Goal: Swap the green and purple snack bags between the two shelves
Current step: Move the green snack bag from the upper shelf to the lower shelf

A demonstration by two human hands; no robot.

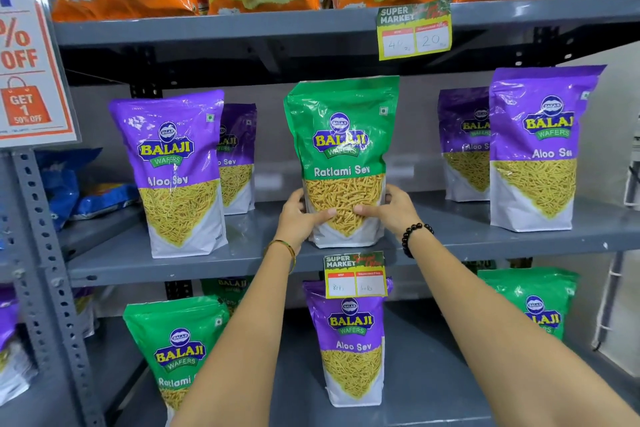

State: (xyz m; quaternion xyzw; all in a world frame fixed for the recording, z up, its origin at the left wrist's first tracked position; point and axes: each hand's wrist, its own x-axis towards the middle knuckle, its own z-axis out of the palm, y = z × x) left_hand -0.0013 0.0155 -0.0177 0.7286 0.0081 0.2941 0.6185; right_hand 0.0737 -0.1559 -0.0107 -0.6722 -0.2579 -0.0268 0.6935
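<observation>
Fingers (323, 213) of both hands clasp green bag (341, 135).

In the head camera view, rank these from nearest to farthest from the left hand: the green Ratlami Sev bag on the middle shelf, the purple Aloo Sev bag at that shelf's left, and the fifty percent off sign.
1. Green Ratlami Sev bag, centre of the middle shelf; the left hand is gripping it.
2. Purple Aloo Sev bag, to the hand's left on that shelf.
3. Discount sign, far upper left.
</observation>
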